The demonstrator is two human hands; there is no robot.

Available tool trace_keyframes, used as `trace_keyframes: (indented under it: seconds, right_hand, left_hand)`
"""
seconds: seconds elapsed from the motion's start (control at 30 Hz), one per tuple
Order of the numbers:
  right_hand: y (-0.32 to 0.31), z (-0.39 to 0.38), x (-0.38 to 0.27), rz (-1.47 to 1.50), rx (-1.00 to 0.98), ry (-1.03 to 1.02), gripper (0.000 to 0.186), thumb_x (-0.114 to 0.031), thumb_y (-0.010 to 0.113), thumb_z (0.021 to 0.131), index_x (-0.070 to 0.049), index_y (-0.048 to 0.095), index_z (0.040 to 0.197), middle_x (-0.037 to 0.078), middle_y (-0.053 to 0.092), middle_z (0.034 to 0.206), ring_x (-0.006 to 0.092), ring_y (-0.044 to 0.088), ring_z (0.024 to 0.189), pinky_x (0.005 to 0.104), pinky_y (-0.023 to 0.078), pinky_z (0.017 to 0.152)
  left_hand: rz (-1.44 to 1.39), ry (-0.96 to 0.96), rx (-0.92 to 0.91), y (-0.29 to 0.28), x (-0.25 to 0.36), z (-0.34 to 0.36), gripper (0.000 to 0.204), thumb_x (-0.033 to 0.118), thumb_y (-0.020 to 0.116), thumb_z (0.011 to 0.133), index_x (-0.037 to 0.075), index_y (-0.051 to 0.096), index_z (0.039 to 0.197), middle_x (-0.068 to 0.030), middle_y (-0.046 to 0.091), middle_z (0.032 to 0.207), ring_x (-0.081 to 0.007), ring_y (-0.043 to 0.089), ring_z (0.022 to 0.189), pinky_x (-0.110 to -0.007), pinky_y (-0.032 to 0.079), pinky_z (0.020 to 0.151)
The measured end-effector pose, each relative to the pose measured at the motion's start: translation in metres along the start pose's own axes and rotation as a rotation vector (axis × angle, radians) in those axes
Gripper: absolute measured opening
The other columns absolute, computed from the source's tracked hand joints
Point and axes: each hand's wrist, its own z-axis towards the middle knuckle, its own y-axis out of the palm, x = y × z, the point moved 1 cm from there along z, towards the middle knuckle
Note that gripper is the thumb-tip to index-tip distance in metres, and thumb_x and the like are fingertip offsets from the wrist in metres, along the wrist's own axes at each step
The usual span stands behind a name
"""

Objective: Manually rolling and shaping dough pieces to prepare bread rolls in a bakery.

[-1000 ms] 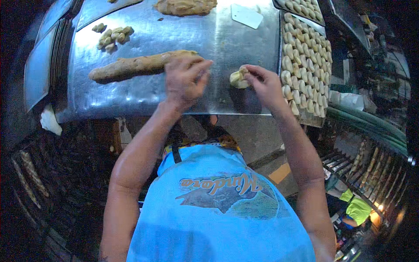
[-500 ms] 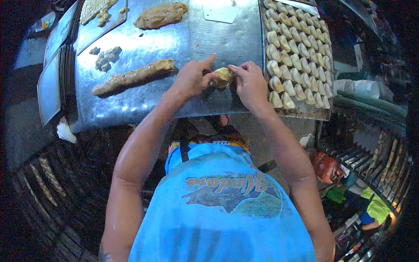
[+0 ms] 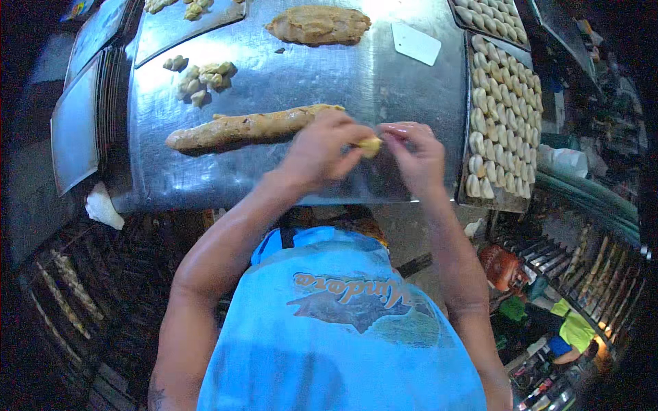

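Note:
My left hand (image 3: pixel 323 149) is closed around a small yellowish piece of dough (image 3: pixel 371 146), held over the metal table. The fingers of my right hand (image 3: pixel 417 156) are bent together at the right edge of that piece, slightly smeared by motion. Just behind my left hand lies a long tan log of filled-looking dough (image 3: pixel 240 130), its right end partly hidden by the hand. Small pale lumps of dough (image 3: pixel 205 81) sit behind the log on the left.
A thicker tan dough slab (image 3: pixel 319 26) and a white flat scraper (image 3: pixel 416 43) lie farther back on the metal table (image 3: pixel 274 75). At the right, a tray (image 3: pixel 465 164) bears rows of folded pale pieces. Stacked metal trays (image 3: pixel 75 130) stand left. A person in a yellow-green top (image 3: pixel 576 325) is at lower right.
The view has shifted, so the table's things sit farther right. My left hand has turned over more of the dough piece, and less of it shows between my hands.

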Motion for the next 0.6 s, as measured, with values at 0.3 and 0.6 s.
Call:
trace_keyframes:
  seconds: [0.3, 0.6]
  right_hand:
    - [0.075, 0.028, -0.015, -0.428, -0.141, -0.388, 0.015, -0.017, 0.08, 0.089, -0.015, 0.08, 0.104, 0.002, 0.073, 0.108, 0.0293, 0.065, 0.106, 0.0433, 0.054, 0.094]
    - [0.019, 0.033, -0.025, -0.395, -0.632, -0.354, 0.011, -0.008, 0.077, 0.092, -0.005, 0.079, 0.102, 0.007, 0.076, 0.102, 0.0296, 0.071, 0.1, 0.0386, 0.057, 0.093]
  left_hand:
    - [-0.237, -0.407, 0.411, -0.099, -0.071, -0.055, 0.039, 0.006, 0.073, 0.094, 0.005, 0.074, 0.133, -0.012, 0.078, 0.12, -0.0222, 0.075, 0.107, -0.035, 0.06, 0.097]
    - [-1.187, -0.569, 0.338, -0.03, -0.026, -0.013, 0.041, 0.005, 0.064, 0.101, -0.005, 0.063, 0.141, -0.013, 0.074, 0.127, -0.0194, 0.073, 0.11, -0.035, 0.059, 0.102]
